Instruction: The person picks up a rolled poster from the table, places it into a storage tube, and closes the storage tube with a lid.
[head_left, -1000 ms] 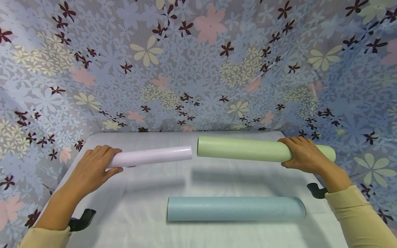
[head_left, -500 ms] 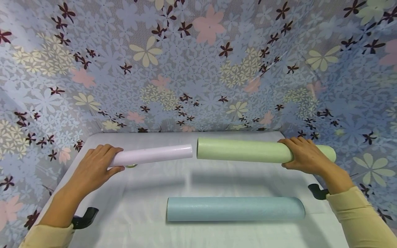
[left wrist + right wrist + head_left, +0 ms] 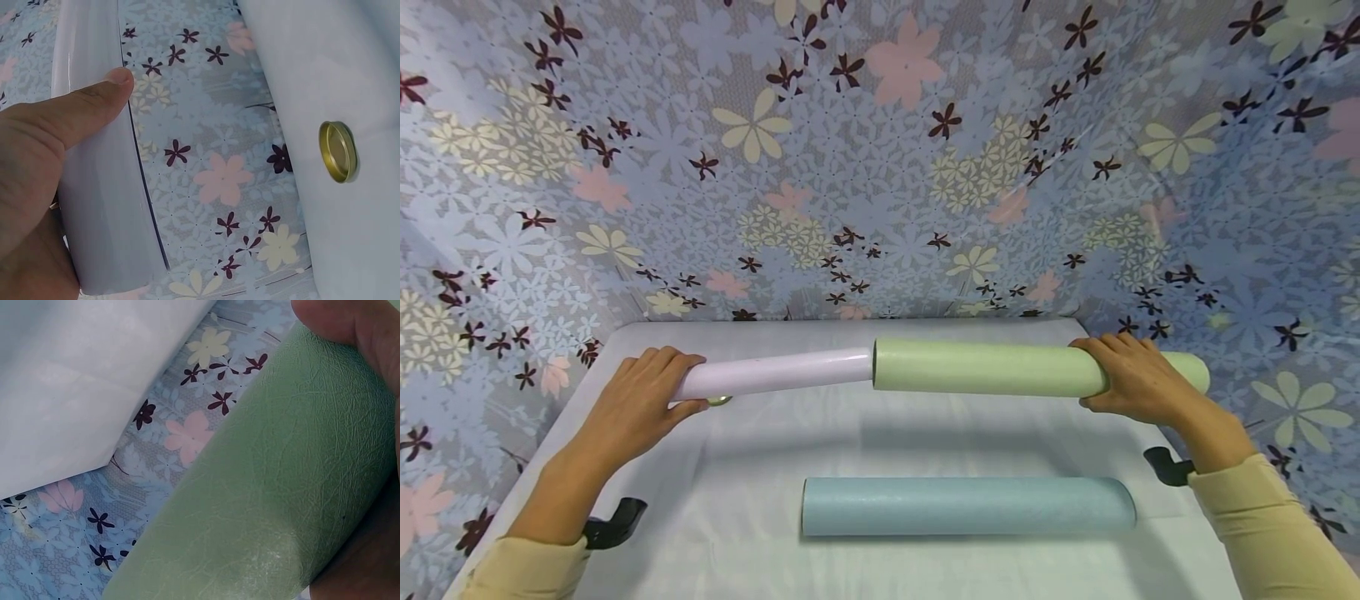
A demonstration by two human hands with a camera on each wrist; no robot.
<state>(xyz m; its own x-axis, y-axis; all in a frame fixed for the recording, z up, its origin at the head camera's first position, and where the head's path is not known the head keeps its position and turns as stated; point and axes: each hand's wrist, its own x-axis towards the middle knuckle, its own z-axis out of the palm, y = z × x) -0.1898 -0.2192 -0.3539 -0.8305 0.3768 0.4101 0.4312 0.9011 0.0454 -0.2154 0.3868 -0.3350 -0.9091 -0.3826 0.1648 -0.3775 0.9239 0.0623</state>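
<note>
My left hand [image 3: 643,400] grips the left end of a narrow, glossy pale-lilac tube [image 3: 775,372], its thumb lying along the surface in the left wrist view. A wider light-green tube [image 3: 985,367] is held near its right end by my right hand [image 3: 1131,375], fingers over the top and thumb below. Both tubes are raised above the table, nearly in line. The lilac tube's right end sits right at the green tube's open left end, and its tip is hidden there. In the right wrist view the green tube [image 3: 250,487] shows a creased, leathery surface.
A wide pale-blue tube [image 3: 966,507] lies across the white-covered table [image 3: 737,533], nearer to me. A small gold-coloured lid [image 3: 338,152] lies on the cloth below my left hand. Flower-patterned fabric [image 3: 850,167] hangs behind and at both sides.
The lilac tube has moved right with my left hand, closing the gap to the green tube's open end. The green tube's left end has dropped slightly. The blue tube stays put.
</note>
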